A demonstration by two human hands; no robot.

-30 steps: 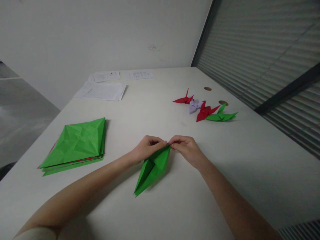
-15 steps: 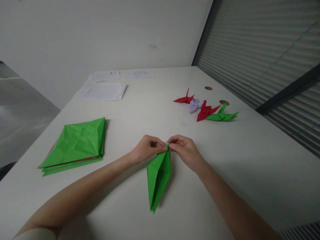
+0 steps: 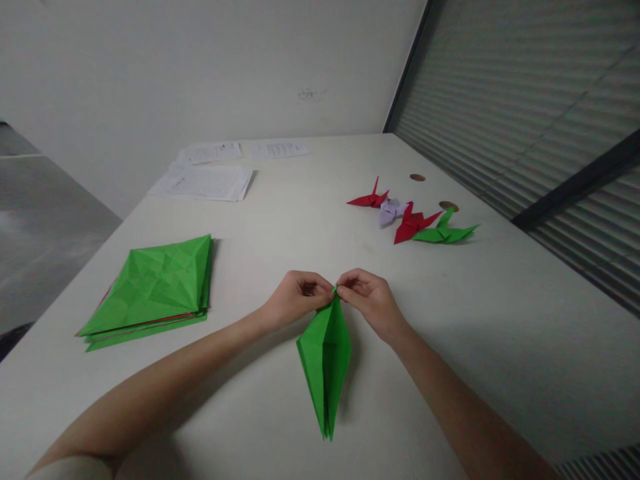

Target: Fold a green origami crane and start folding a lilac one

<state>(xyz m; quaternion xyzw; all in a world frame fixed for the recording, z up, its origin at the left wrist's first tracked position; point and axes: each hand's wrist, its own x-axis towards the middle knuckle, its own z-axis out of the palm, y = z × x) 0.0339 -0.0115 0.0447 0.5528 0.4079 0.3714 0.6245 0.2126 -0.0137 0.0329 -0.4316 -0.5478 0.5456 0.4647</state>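
A green folded origami paper (image 3: 325,353), shaped like a long diamond, points its split lower end toward me. My left hand (image 3: 303,295) pinches its narrow top tip from the left, thumb and fingers together. From the other side my right hand (image 3: 367,297) pinches the same tip, its fingertips almost meeting the left ones. Between the fingertips only a sliver of the tip shows. The lower part hangs free of both hands, with a shadow to its right on the white table (image 3: 260,413).
Creased green sheets with some red between them form a stack (image 3: 160,280) at left. Several folded paper cranes stand at right, among them a purple crane (image 3: 391,212) and a green crane (image 3: 445,232). Printed papers (image 3: 205,183) lie at the back left.
The green paper's lower end has swung to the right and a little toward me, and its front now faces me more squarely. Both hands stay nearly in place, still pinching the tip.
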